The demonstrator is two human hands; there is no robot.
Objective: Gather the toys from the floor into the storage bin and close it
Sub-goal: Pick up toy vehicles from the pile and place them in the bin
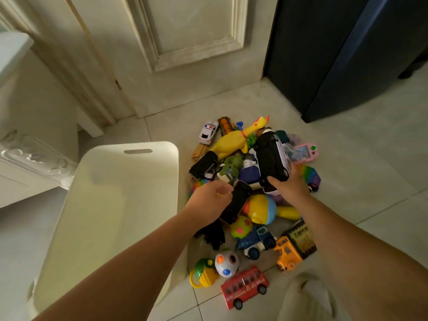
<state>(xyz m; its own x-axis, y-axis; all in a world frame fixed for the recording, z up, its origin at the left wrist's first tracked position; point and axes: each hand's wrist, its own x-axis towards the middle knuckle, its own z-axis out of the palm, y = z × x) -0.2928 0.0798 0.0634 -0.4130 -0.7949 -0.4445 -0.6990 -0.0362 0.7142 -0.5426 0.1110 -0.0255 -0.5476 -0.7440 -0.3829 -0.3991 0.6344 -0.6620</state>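
Observation:
A white storage bin (111, 181) stands open on the floor to the left of a heap of toys. My left hand (209, 200) grips a small toy car (236, 205) whose black underside faces up, just right of the bin's rim. My right hand (289, 186) holds a larger white toy car (272, 158), also black underside up, lifted above the heap. In the pile lie a yellow rubber chicken (234, 142), a white police car (208, 132), a red bus (244, 286), a blue truck (257, 242) and an orange truck (287, 253).
A white door (185, 42) and its frame stand behind the heap. A dark blue cabinet (335, 54) is at the back right. White furniture (27, 158) sits left of the bin. A clear lid-like piece (34, 158) lies beside it. Tiled floor (370, 158) spreads to the right.

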